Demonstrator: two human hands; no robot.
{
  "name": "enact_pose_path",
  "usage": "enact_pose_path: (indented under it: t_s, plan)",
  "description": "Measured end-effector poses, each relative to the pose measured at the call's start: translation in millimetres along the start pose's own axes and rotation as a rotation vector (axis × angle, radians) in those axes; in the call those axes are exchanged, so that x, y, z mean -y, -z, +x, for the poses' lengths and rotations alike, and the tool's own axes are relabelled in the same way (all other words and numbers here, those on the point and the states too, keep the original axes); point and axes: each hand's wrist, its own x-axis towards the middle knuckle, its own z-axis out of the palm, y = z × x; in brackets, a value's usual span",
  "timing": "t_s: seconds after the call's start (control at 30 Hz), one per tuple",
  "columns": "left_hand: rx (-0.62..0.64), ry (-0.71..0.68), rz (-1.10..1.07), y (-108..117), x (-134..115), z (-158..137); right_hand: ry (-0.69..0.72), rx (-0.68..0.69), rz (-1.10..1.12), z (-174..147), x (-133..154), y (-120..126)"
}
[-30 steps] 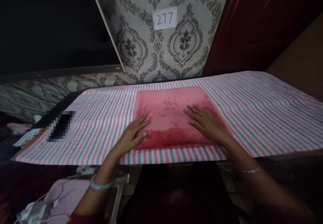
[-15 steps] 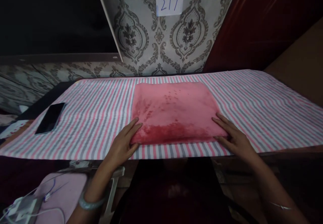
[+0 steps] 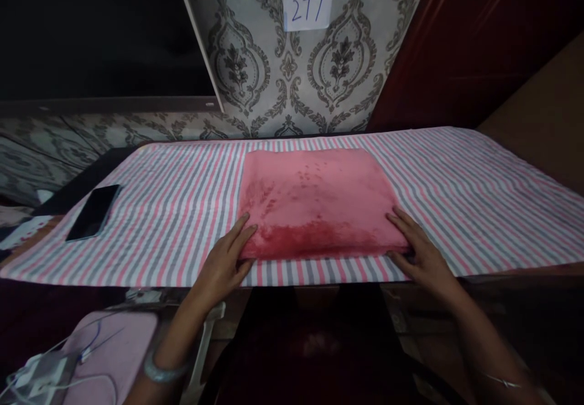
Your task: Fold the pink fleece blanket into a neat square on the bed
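A folded pink plush cloth (image 3: 314, 195) lies flat in front of me, with darker red brushed patches along its near edge and left side. My left hand (image 3: 225, 256) rests at its near left corner, fingertips on the pile and thumb by the front edge. At the near right corner, my right hand (image 3: 422, 250) touches the side in the same way, its fingers stretched and thumb apart. Neither hand is closed round the cloth. Beneath it spreads a striped pink, grey and white tablecloth (image 3: 182, 210).
A dark phone (image 3: 94, 212) lies on the tablecloth at the left. Behind the table are a large black screen (image 3: 100, 34), a paper marked 277 (image 3: 308, 8) on the patterned wall, and a dark red panel (image 3: 456, 46). Below left, a power strip with cables (image 3: 43, 377) sits on a pink seat (image 3: 112, 344).
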Motion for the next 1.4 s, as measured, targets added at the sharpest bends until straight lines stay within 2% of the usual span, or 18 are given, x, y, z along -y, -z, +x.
enact_pose_path:
  t_s: [0.13, 0.33, 0.43, 0.5, 0.67, 0.8, 0.97, 1.03, 1.13, 1.23, 1.3, 1.4]
  plan:
    - [-0.008, 0.012, -0.004, -0.1, -1.7, -0.9, 0.008, -0.023, -0.019, -1.9, 0.4, -2.6]
    - [-0.086, -0.026, 0.050, -4.6, -1.0, -1.9, -0.032, -0.105, -0.036, -7.2, -6.7, -9.7]
    - [-0.075, 0.022, 0.014, -6.9, -3.4, -3.8, -0.046, -0.117, -0.026, -9.0, -8.6, -10.4]
    - [-0.072, 0.080, -0.045, -7.9, -6.8, -5.9, -0.048, -0.109, -0.021, -9.5, -8.5, -9.7]
    - [-0.176, 0.271, -0.258, -4.1, -16.7, -10.5, -0.047, -0.106, -0.058, -10.9, -9.1, -9.1]
    - [-0.208, 0.439, -0.468, 2.7, -23.2, -11.3, -0.082, -0.101, -0.072, -12.5, -13.8, -11.7]
    - [-0.345, 0.683, -0.704, 0.5, -22.7, -7.7, -0.096, -0.097, -0.075, -13.8, -19.9, -14.7]
    - [-0.384, 0.730, -0.789, -2.1, -20.5, -5.1, -0.098, -0.100, -0.060, -14.2, -20.5, -15.3]
    - [-0.403, 0.741, -0.860, -3.3, -19.6, -0.9, -0.100, -0.111, -0.043, -14.4, -20.0, -15.4]
    - [-0.363, 0.713, -0.817, -1.6, -23.4, 2.9, -0.099, -0.115, -0.042, -14.0, -19.1, -15.4]
    - [-0.342, 0.664, -0.714, -0.4, -27.8, 5.6, -0.093, -0.108, -0.047, -13.6, -18.8, -15.5]
    - [-0.386, 0.515, -0.434, -0.4, -35.9, 10.2, -0.073, -0.119, -0.053, -13.5, -19.1, -15.9]
